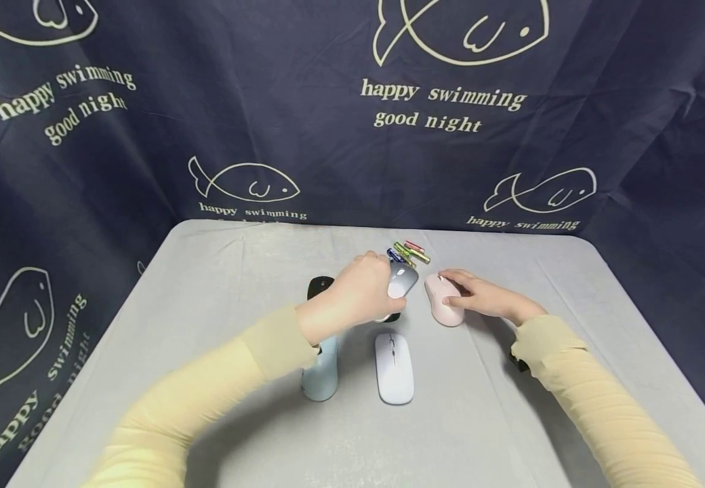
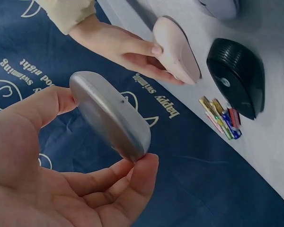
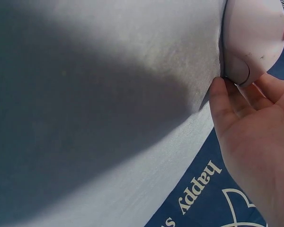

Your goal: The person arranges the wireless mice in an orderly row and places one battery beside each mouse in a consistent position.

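My left hand (image 1: 349, 298) holds a grey mouse (image 1: 404, 276) by its edges, between thumb and fingertips. The left wrist view shows this mouse (image 2: 111, 116) raised off the table. Below it sits a black mouse (image 2: 236, 78), mostly hidden in the head view. My right hand (image 1: 487, 297) grips a pale pink mouse (image 1: 440, 301) on the table, thumb on one side and fingers along the other. Only part of that pink mouse (image 3: 253, 38) shows in the right wrist view.
Several small coloured batteries (image 1: 410, 252) lie in a cluster behind the grey mouse. A white mouse (image 1: 394, 369) rests nearer the front. Left of it is a light blue mouse (image 1: 320, 378); a black object (image 1: 318, 285) is partly behind the left arm. Dark printed cloth (image 1: 352, 149) surrounds the table.
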